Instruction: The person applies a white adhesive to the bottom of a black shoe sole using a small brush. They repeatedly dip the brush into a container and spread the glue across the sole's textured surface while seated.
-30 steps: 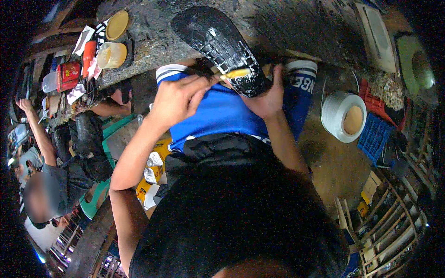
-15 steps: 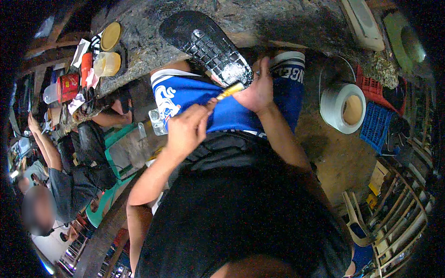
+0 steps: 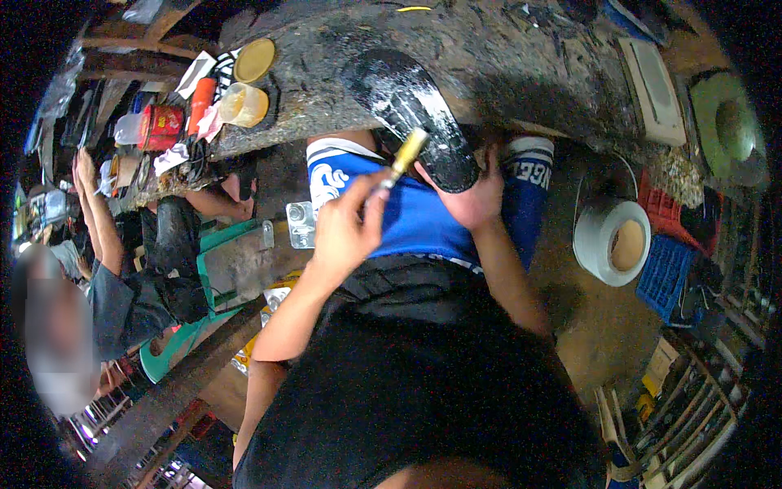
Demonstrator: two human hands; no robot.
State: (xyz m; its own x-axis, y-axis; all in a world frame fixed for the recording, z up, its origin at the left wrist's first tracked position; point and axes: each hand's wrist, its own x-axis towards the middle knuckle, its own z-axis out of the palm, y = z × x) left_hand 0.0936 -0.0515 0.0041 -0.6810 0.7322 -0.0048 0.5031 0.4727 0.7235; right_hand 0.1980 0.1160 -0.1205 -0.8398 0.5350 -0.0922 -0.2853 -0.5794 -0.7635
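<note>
My left hand (image 3: 350, 220) is closed round a small brush (image 3: 410, 153) with a pale yellow head, raised over the lower part of a black shoe sole (image 3: 399, 94) smeared with white, shiny streaks. My right hand (image 3: 474, 196) grips that sole from underneath and along its side at the lower end, above my blue shorts (image 3: 428, 228). The sole is tilted, its upper end over the dark, stained bench (image 3: 521, 73). At the bench's left part sit an open tub of pale amber stuff (image 3: 243, 106) and a round yellow lid (image 3: 254, 59).
A co-worker (image 3: 110, 301) sits at the left, arms raised toward the bench, beside a green seat (image 3: 208, 277). An orange bottle (image 3: 201, 106) and red container (image 3: 161, 129) stand on the bench. At the right are a white strap roll (image 3: 603, 244), a blue crate (image 3: 664, 277) and a red crate (image 3: 656, 196).
The sole has moved right and slightly down in view with my right hand. My left hand has moved right, and the brush now points more upward. The co-worker's arms have shifted.
</note>
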